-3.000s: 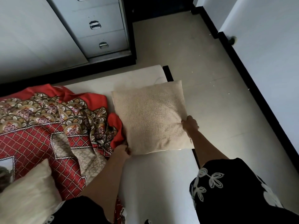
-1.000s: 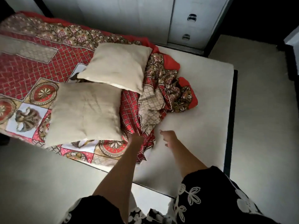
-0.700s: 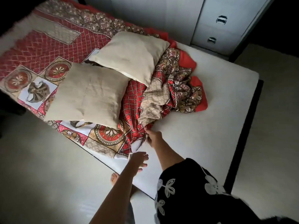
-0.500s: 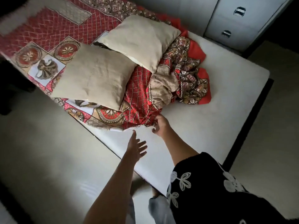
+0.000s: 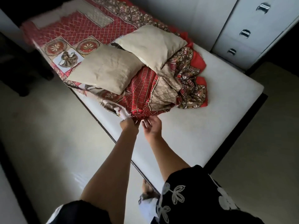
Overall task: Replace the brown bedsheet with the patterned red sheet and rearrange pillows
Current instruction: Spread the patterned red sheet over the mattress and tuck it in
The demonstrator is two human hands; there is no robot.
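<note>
The patterned red sheet (image 5: 142, 97) covers the far half of the bed and lies bunched in the middle. Two beige pillows sit on it: a near pillow (image 5: 106, 70) and a far pillow (image 5: 152, 44). The near half of the bare white mattress (image 5: 202, 126) shows. My left hand (image 5: 128, 125) grips the bunched near edge of the sheet. My right hand (image 5: 152, 125) is right beside it, fingers pinching the same edge. No brown bedsheet is in view.
A white drawer cabinet (image 5: 252, 29) stands against the wall past the bed's far right. Pale floor (image 5: 48, 135) lies along the bed's left side, and my foot (image 5: 146, 188) stands by the dark bed frame. A dark object (image 5: 21, 70) is at far left.
A third pillow held at the mattress corner three seconds ago is out of view. My left hand, open half a second ago, has closed on the sheet edge beside my right hand.
</note>
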